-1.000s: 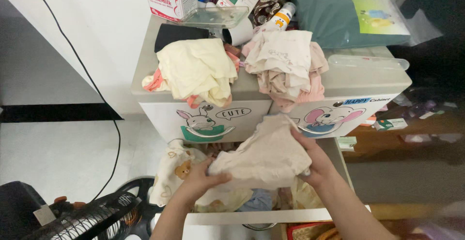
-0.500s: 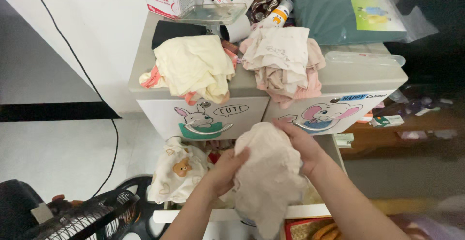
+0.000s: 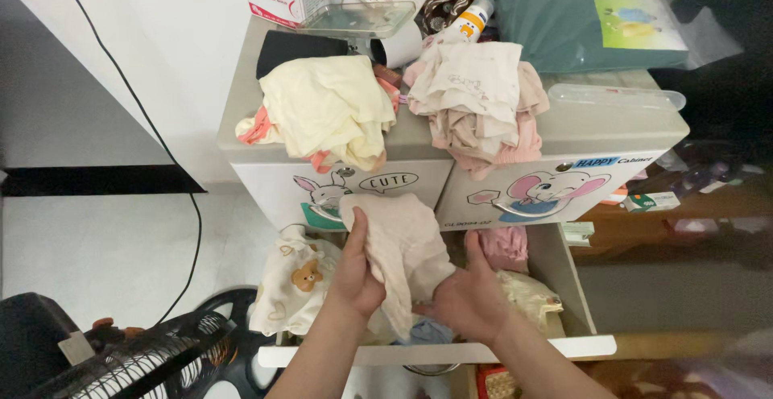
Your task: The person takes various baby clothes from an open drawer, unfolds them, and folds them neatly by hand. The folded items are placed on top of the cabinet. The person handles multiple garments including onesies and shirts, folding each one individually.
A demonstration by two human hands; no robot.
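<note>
Now the left hand [image 3: 354, 274] is clenching the cream-beige baby garment [image 3: 403, 246] by its upper left edge, thumb pointing up along the cloth, and the garment is hanging over the open drawer [image 3: 564, 266] of the small cartoon-printed cabinet [image 3: 555, 137]. Its long axis is running from the top corner, up against the bunny drawer front [image 3: 362, 194], down and to the right toward the right hand [image 3: 467, 302]. That right hand is sitting lower and deeper in the drawer, grip wrapping the bottom fold of the same cloth, fingers partly hidden under it. So the left is holding high, the right low, with the fabric stretching diagonally between them. Just left of the left hand a bear-print cloth [image 3: 294, 282] is spilling over the drawer edge; a pink piece [image 3: 503, 246] is lying just behind the right hand.
</note>
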